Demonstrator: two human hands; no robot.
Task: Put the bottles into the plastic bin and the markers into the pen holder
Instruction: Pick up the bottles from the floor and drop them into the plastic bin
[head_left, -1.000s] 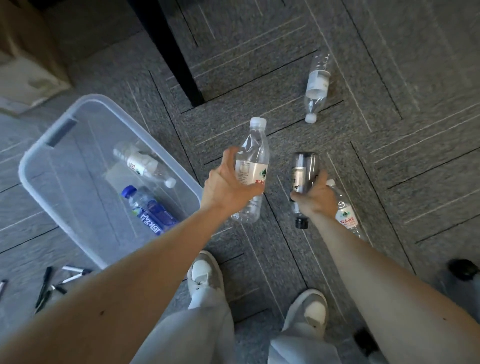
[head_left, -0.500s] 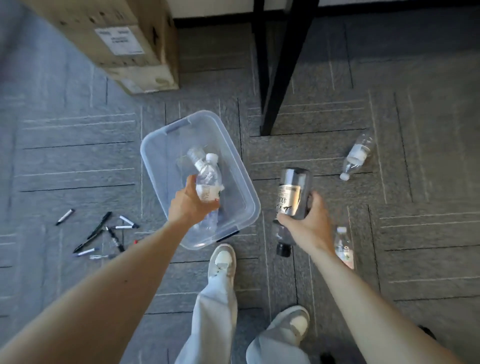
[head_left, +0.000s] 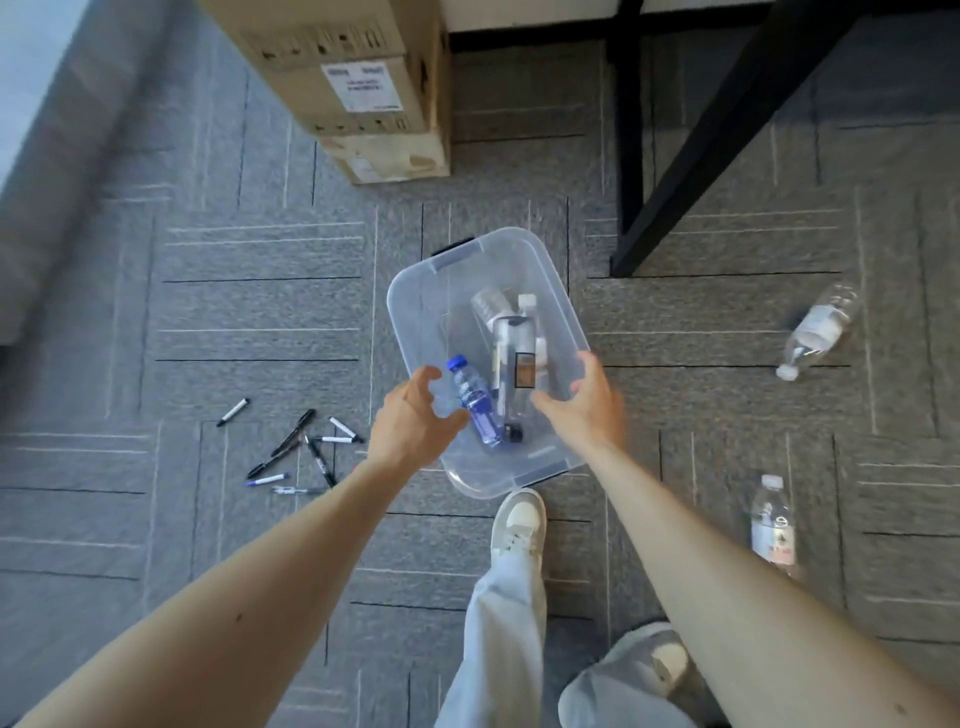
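The clear plastic bin (head_left: 415, 306) stands on the carpet in front of me. Inside lie several bottles, among them a blue-capped one (head_left: 475, 400) and a dark-capped clear one (head_left: 514, 374). My left hand (head_left: 415, 415) hovers over the bin's near left rim, fingers spread and empty. My right hand (head_left: 587, 400) hangs over the near right rim, also empty and spread. Two more bottles lie on the floor: one at the far right (head_left: 818, 327), one near right (head_left: 772, 525). Several markers (head_left: 306, 452) are scattered left of the bin. No pen holder is in view.
Stacked cardboard boxes (head_left: 363, 88) stand beyond the bin. Black table legs (head_left: 675, 171) rise at the back right. My feet in white shoes (head_left: 519, 525) are just in front of the bin.
Both hands have let go of their bottles, which now lie in the bin. The view has pulled back and up, with the bin now centred.
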